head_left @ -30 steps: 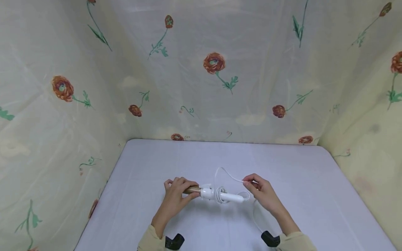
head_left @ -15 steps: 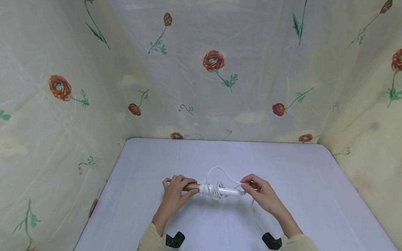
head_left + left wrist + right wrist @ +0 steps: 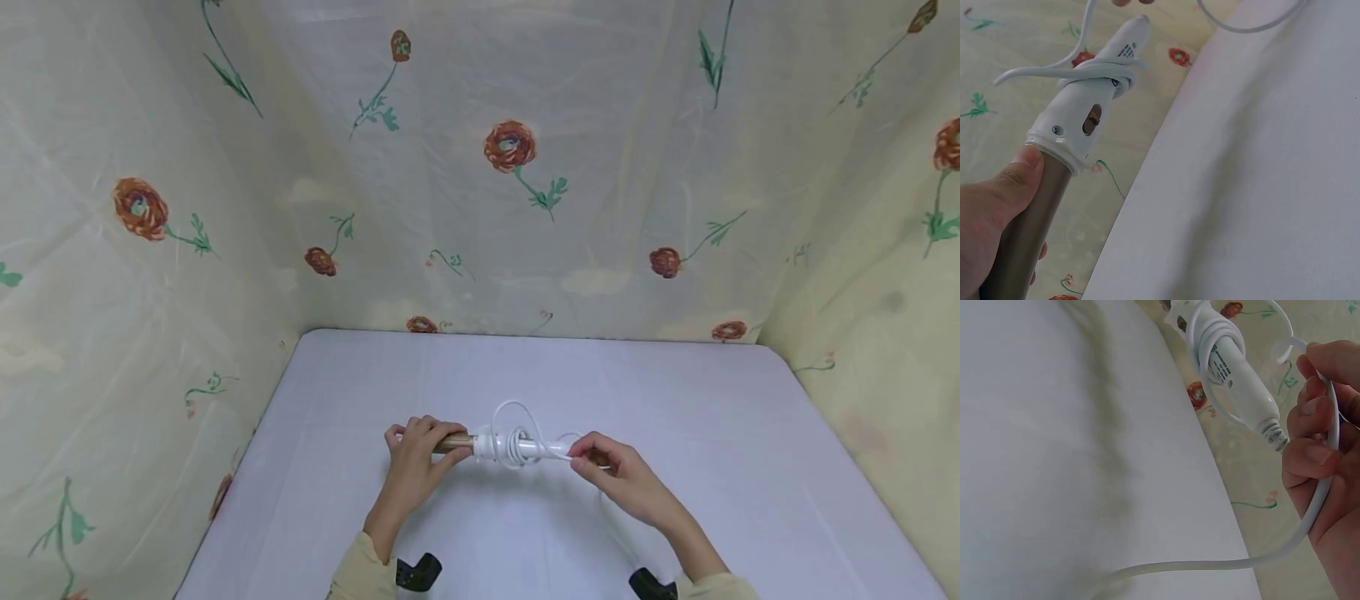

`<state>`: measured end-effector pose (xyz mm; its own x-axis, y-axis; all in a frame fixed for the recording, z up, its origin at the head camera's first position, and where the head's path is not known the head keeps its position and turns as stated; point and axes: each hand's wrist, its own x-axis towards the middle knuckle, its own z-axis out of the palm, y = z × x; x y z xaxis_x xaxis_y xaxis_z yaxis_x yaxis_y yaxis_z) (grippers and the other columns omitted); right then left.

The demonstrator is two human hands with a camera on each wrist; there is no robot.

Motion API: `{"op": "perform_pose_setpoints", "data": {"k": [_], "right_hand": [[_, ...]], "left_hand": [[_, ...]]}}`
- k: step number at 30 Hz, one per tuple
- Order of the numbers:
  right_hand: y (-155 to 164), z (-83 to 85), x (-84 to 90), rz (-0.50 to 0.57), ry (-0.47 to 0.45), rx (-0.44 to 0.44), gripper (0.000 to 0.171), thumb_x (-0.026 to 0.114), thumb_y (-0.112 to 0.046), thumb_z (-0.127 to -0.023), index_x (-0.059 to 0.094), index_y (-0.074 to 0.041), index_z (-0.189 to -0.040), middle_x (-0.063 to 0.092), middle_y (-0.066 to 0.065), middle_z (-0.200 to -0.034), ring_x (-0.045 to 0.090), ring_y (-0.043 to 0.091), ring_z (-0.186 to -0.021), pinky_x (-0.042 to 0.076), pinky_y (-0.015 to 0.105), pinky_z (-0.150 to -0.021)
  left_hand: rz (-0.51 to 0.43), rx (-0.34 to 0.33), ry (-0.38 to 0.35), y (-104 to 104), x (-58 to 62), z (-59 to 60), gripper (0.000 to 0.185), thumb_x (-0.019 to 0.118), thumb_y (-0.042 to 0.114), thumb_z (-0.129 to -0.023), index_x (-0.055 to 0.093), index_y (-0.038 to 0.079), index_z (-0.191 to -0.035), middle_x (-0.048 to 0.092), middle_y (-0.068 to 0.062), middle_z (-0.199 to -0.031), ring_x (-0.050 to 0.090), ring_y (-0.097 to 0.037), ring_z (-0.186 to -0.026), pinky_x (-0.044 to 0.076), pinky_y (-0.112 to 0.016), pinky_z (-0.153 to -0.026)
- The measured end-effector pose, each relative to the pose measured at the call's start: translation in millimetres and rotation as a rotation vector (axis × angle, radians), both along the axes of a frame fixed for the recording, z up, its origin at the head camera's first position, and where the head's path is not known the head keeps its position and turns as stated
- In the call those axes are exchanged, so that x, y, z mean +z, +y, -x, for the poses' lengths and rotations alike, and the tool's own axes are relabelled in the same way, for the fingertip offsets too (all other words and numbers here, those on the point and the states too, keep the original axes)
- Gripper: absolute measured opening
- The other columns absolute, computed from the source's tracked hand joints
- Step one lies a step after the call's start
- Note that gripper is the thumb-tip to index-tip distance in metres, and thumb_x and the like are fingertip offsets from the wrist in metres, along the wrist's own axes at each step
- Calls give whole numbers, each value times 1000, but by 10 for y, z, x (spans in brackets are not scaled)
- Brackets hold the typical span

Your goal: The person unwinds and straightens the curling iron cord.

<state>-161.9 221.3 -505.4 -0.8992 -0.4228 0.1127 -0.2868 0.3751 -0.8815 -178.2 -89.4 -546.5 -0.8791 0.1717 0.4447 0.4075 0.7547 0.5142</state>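
I have the left hand (image 3: 416, 458) wrapped round the barrel (image 3: 1029, 231) of a curling iron (image 3: 1072, 122) over the near part of the table (image 3: 675, 400), the right hand (image 3: 622, 475) grasping its white cord (image 3: 1179, 565), several loops (image 3: 514, 447) already on the handle (image 3: 1250, 390), slack apparently left to wind.

Left wrist view, handle print (image 3: 1127, 50) (tiny) unreadable, barrel (image 3: 1027, 234) cut off

Soft, dimmish lt w/ blurry shadows (image 3: 1219, 169) on tbl (image 3: 1310, 181), wrist pics bit hazy.

Left fingers (image 3: 444, 430), right fingers (image 3: 1311, 457) curled
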Motion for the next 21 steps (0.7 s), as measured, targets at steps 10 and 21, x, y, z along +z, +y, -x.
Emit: {"op": "perform_pose_setpoints", "data": {"k": [10,21], "right_hand": [[-84,-91,-66,-42,-146,164,19,54,-22,-97,56,-6,-106,57,3,-85,52,3,-70,47,27,-60],[-206,-217,-114,-158,-99,286,9,58,-24,-95,58,-16,-99,60,-5,-85,56,4,-76,48,24,-66]], "left_hand": [[0,20,-15,-14,0,30,34,68,46,-79,68,25,-106,62,6,-90,49,-14,-85,20,-49,-89],[-15,60,-53,14,71,55,37,68,46,-78,68,26,-109,62,5,-92,47,-14,-86,18,-51,-91]]}}
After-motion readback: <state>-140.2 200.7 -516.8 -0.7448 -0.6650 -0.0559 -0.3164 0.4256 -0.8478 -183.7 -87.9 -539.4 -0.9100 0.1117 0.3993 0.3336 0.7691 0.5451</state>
